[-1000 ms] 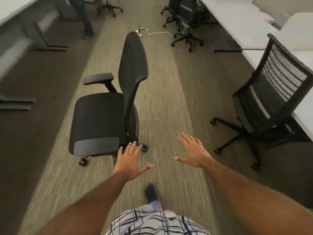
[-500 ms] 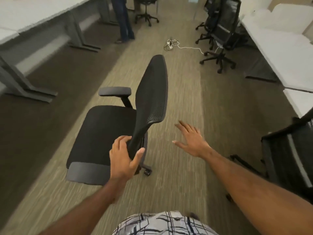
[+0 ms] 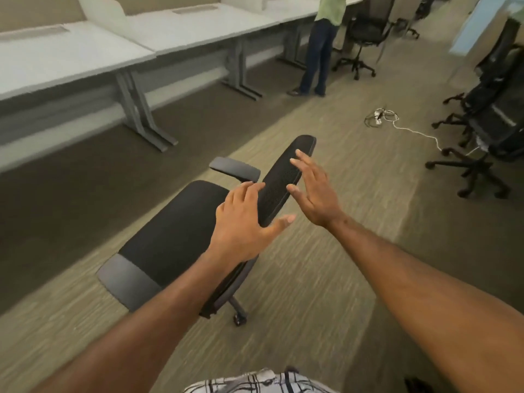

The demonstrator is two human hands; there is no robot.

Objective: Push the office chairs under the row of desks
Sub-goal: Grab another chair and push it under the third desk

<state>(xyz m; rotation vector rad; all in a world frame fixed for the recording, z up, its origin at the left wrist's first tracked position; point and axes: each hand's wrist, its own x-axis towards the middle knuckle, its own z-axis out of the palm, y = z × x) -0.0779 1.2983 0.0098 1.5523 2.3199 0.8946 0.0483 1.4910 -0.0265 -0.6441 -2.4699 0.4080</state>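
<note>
A black office chair (image 3: 175, 231) with grey armrests stands on the carpet aisle, its seat facing the row of white desks (image 3: 71, 58) at the left. My left hand (image 3: 243, 222) wraps the near edge of the chair's backrest (image 3: 286, 174), fingers on the front face and thumb behind. Just right of it, my right hand (image 3: 314, 194) is open with fingers spread, palm at the back face of the backrest. The chair's base is mostly hidden under the seat and my left arm.
Grey desk legs (image 3: 141, 117) stand along the left row. A person (image 3: 320, 52) stands by the far desks. A power strip with a white cable (image 3: 381, 116) lies on the carpet. More black chairs stand at right (image 3: 487, 131) and far back (image 3: 365, 29).
My left hand slid up from the lower backrest to its middle. My right hand came in from the open floor to the backrest. The view swung left toward the desk row.
</note>
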